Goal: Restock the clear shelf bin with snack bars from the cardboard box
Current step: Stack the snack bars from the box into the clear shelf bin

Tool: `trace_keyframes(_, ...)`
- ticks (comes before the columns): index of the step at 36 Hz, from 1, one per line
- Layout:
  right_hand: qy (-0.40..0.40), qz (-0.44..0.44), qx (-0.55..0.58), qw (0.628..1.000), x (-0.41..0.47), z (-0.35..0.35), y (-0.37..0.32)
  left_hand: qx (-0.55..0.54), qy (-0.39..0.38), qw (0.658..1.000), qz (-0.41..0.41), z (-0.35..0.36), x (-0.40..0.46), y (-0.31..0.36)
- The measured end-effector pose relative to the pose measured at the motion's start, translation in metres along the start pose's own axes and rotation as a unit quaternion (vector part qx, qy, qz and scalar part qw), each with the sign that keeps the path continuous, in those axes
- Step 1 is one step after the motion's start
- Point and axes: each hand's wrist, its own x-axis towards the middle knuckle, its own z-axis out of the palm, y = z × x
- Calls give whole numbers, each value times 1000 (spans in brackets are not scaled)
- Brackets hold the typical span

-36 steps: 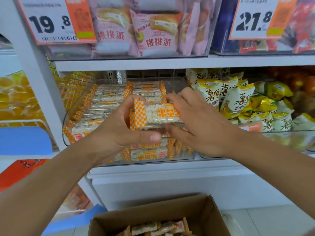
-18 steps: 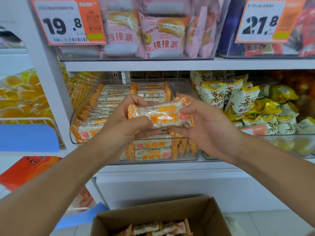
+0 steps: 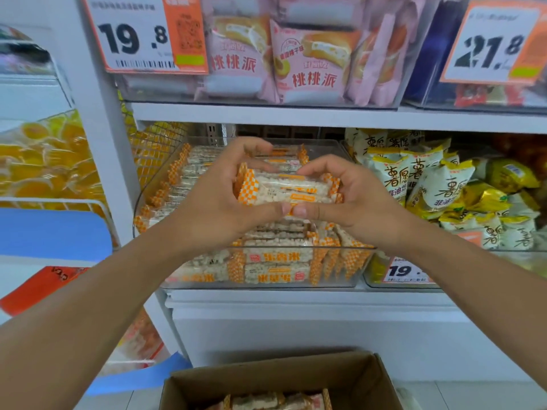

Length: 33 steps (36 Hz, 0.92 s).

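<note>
Snack bars [image 3: 284, 189], a small stack in orange-checked wrappers, were held over the middle of the clear shelf bin [image 3: 359, 263], above the rows already lying there. Left hand [image 3: 219, 202] and right hand [image 3: 352, 199] each curled round one end of the stack, thumbs meeting underneath, fingers over the top. Bin looked mostly full; cardboard box [image 3: 367, 377] below showed more bars. Judgement: best lowered level, wrapper ends lined up with the existing rows, and released only once seated, so the stack would not fan or slide toward the front wall.
</note>
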Motion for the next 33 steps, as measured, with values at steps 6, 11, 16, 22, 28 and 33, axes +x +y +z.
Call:
trace_keyframes(6,108,45,-98,988,26,3,29,170,123,976,58,-32,0,-29)
trace_keyframes(11,72,78,-143,984,41,10,38,313,16,949,-6,-42,-7,-53)
trace_keyframes(16,37,49,-189,980,49,16,39,383,-89,915,-94,-40,-12,-63)
trace_keyframes(22,-37,101,-211,972,60,30,35,394,-114,904,-119,-38,-11,-61)
trace_keyframes(28,-80,184,-135,970,71,30,30,407,-112,897,-134,-36,-8,-57)
trace_keyframes(33,-75,200,-117,970,77,37,32,415,-104,894,-136,-34,-6,-58)
